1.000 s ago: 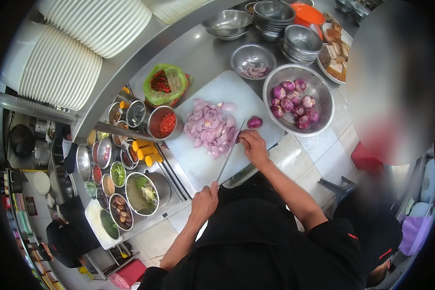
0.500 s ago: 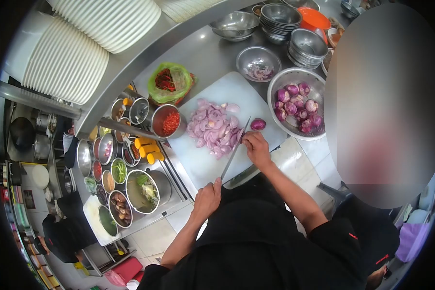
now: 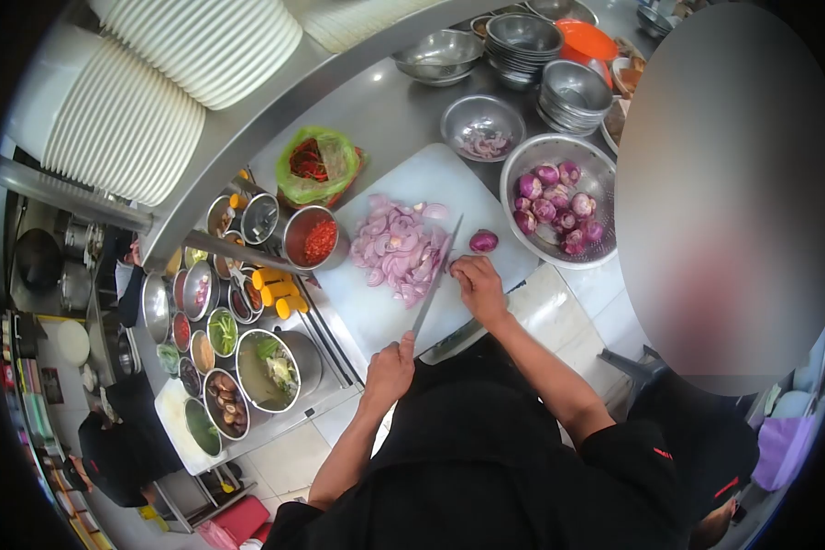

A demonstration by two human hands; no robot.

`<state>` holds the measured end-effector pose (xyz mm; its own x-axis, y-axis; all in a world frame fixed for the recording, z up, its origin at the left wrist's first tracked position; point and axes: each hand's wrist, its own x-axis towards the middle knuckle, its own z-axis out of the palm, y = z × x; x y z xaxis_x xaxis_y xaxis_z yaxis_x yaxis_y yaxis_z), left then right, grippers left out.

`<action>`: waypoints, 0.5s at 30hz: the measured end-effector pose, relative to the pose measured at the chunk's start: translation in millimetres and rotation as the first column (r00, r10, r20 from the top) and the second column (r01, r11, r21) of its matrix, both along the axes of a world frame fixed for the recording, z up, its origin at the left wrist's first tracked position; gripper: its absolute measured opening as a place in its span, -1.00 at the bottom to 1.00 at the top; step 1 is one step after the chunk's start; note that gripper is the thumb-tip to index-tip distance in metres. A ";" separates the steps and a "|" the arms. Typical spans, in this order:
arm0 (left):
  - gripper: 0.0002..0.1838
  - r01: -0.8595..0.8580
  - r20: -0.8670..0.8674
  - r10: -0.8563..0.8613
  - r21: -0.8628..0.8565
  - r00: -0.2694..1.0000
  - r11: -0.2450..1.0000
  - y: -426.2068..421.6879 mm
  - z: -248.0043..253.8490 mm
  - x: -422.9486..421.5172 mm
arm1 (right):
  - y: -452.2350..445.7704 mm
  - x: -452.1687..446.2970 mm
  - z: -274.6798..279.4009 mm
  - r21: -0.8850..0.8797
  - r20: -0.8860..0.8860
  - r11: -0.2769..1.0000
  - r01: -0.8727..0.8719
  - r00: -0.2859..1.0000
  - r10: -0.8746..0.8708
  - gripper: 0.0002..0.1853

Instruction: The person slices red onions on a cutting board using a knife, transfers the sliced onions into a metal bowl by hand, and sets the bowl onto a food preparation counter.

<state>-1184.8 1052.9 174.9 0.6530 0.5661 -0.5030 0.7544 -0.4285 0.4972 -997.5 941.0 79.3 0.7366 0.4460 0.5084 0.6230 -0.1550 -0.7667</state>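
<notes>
"Since you're nearer, what are those hands doing?"

"Well, the left hand [image 3: 390,368] is clamped round the handle of the knife [image 3: 438,278], whose blade slants across the cutting board [image 3: 376,316], pointing towards one o'clock. The right hand [image 3: 478,284] is curled beside the blade, apart from the left; whether its fingertips pinch a piece, I can't tell."

"And the onions?"

"Purple slices [image 3: 399,240] are heaped on the board at the blade's nine o'clock side. One whole onion [image 3: 484,241] sits at twelve from the right hand."

"Anything around the board?"

"More onions in a colander [image 3: 598,183] at two, a steel bowl [image 3: 458,115] at one, a green bag [image 3: 293,174] at ten, all on the tabletop [image 3: 390,110]."
</notes>
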 end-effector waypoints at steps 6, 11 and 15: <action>-0.36 -0.109 0.021 0.108 0.099 0.994 0.989 7.7 19.1 -3.1 | 10.7 -9.5 5.4 0.136 0.129 0.988 -0.070 0.990 0.052 -0.76; -0.30 -0.100 0.311 0.046 0.161 0.949 0.982 28.0 -21.4 -14.4 | 34.3 -26.7 37.7 0.112 0.213 0.953 -0.282 0.944 0.254 -0.55; -0.30 0.110 0.226 -0.194 0.338 0.955 0.935 52.1 -6.1 -11.5 | 74.0 -40.9 10.8 0.012 0.555 0.981 -0.195 0.817 0.156 -0.59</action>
